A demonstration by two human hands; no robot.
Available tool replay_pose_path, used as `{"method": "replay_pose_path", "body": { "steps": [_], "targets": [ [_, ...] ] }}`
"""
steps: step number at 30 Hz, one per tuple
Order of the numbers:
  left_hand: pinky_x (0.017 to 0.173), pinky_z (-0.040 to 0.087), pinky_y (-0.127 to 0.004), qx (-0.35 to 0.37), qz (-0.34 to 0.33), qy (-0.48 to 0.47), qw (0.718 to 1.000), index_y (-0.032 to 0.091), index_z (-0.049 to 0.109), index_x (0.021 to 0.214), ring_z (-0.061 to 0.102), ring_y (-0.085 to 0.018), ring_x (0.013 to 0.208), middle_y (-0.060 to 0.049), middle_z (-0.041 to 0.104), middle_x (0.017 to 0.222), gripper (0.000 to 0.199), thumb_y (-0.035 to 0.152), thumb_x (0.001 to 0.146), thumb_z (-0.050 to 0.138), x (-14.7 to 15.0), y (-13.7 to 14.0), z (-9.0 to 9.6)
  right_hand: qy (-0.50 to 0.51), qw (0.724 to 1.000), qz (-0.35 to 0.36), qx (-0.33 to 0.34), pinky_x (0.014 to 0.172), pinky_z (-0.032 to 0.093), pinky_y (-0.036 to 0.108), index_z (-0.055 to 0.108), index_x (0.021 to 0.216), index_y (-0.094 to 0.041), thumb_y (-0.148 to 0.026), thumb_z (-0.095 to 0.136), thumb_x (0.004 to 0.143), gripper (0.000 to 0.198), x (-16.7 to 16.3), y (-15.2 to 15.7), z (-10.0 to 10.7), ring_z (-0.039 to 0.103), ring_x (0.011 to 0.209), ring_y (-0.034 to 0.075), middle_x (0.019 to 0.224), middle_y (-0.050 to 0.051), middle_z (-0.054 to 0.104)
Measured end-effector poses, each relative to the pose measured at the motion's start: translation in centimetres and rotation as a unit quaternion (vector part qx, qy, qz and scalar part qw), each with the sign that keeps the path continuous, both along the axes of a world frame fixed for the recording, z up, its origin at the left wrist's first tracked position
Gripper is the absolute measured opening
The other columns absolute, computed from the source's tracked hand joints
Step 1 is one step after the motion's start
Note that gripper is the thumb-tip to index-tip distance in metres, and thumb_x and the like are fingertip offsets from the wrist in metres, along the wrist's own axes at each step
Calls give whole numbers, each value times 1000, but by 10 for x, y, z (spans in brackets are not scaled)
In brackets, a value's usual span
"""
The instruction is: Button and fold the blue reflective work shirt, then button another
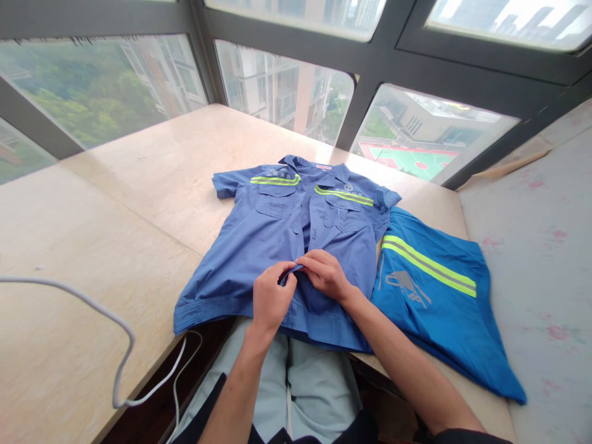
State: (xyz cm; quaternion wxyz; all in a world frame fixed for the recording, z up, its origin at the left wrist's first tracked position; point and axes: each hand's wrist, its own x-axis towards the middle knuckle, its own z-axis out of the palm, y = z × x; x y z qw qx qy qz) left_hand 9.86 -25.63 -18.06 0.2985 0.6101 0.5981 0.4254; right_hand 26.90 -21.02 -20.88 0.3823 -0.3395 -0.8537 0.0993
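Note:
A blue short-sleeved work shirt (272,240) with yellow-green reflective strips lies front side up, collar away from me. Its front is parted at the chest, and its hem hangs over the near edge above my lap. My left hand (272,293) pinches the front placket low down, fingers curled round the cloth. Just beside it, my right hand (324,271) grips the placket edge between thumb and fingers. The fingertips of both hands nearly meet. Whether a button is between them is hidden.
A brighter blue folded garment (444,308) with a reflective strip lies right of the shirt, by the papered wall (546,259). A white cable (92,302) crosses the left of the stone-topped surface (115,216) and drops over its edge. Windows (287,86) stand behind.

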Motion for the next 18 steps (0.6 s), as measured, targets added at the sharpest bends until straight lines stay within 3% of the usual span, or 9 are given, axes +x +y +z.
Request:
{"method": "replay_pose_path", "body": {
  "steps": [6,13,18],
  "targets": [
    [81,56,-29,-25,12,-20,999,22,69,90,71,-17,83,-1,75,88,17,17,80,55,2,1,-5,8,999,10,-49,75,50,30,68,101,-21,-19,48,99,20,-3,1,3,62,82,18,89,7,67],
    [82,55,-29,-14,-54,18,998,22,70,96,71,-18,85,-2,76,93,19,19,82,57,-3,2,-4,8,998,20,-57,73,49,30,67,98,-19,-14,48,96,20,-2,1,2,61,80,18,87,7,67],
    [81,55,-29,-12,-55,9,998,22,71,97,71,-18,85,-2,76,93,17,23,84,60,-4,2,-4,12,997,23,-69,74,50,29,68,98,-19,-13,49,95,20,-2,1,2,62,81,18,88,7,67]
  ]
}}
